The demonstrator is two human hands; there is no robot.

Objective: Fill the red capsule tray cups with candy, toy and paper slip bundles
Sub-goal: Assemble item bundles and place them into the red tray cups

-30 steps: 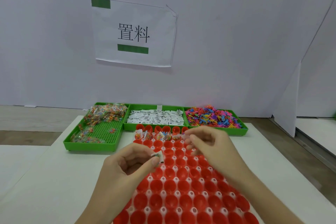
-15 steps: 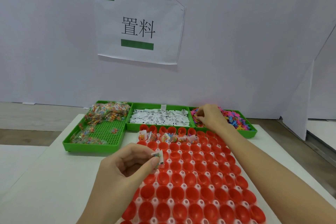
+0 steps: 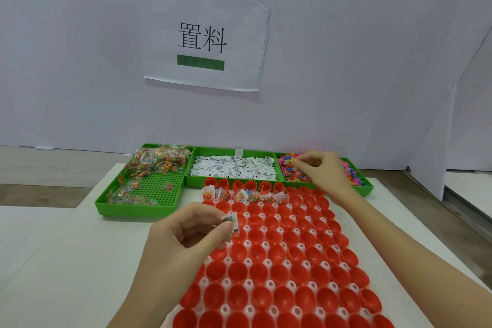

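Note:
The red capsule tray (image 3: 279, 269) lies lengthwise on the white table, most cups empty. Several cups in its second far row hold candy, toy and slip bundles (image 3: 245, 196). My left hand (image 3: 186, 234) hovers at the tray's left edge and pinches a candy packet with a paper slip (image 3: 231, 224) between thumb and fingers. My right hand (image 3: 319, 170) reaches into the green bin of coloured plastic toys (image 3: 354, 178) at the far right, fingers curled over the pile. Whether it holds a toy is hidden.
Green bin of candy packets (image 3: 149, 186) at the far left, green bin of white paper slips (image 3: 234, 169) in the middle. A white wall with a taped paper sign (image 3: 202, 37) stands behind the bins. Table edge runs along the right.
My right hand has left the tray's far rows and reached into the toy bin. The left hand stays in place with the packet and slip. The camera has tilted slightly.

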